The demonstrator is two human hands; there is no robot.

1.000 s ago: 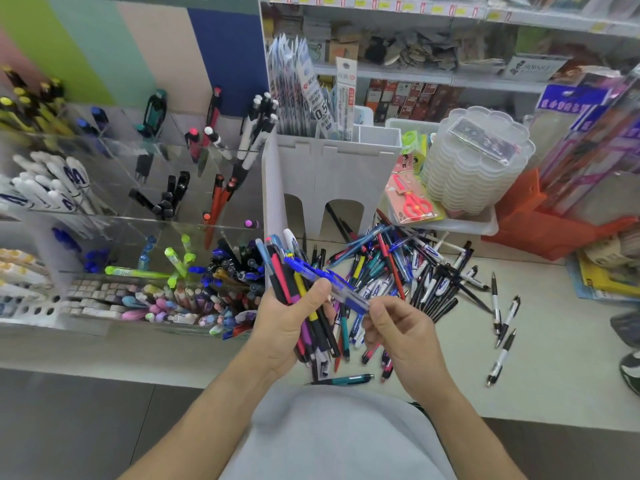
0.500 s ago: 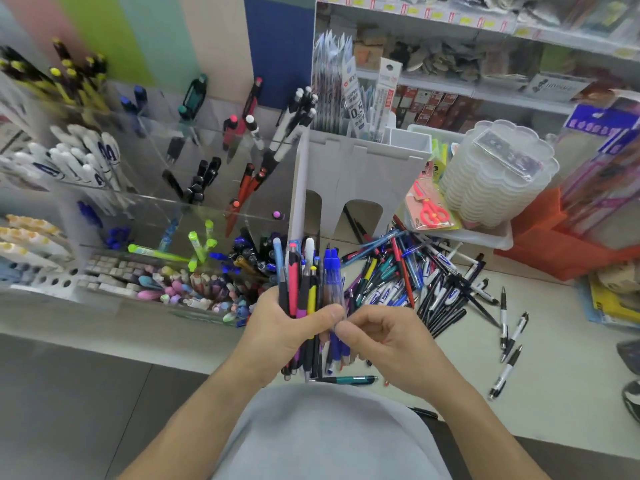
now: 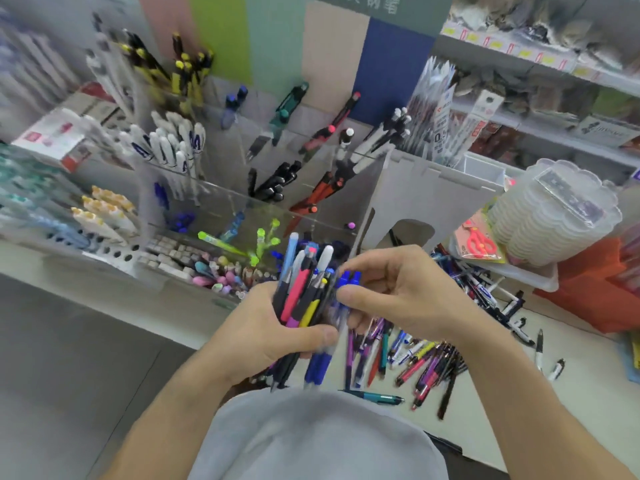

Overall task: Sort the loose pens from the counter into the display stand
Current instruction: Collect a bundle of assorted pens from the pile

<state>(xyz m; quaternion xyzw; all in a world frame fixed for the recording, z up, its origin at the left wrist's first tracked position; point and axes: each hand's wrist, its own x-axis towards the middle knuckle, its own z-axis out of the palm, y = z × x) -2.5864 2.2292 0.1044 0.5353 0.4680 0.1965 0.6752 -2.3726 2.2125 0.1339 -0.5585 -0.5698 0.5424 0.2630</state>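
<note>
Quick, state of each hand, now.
Left hand: grips a mixed bundle of pens, upright.
Right hand: fingers curled, pinching the blue pens at the bundle's edge.

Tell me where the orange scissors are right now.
In the head view, the orange scissors lie packaged at the right, between the white castle-shaped holder and the stack of clear plastic boxes.

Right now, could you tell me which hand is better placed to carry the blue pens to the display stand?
Right hand: it already pinches the blue pens, while the left hand is full, gripping the mixed bundle.
</note>
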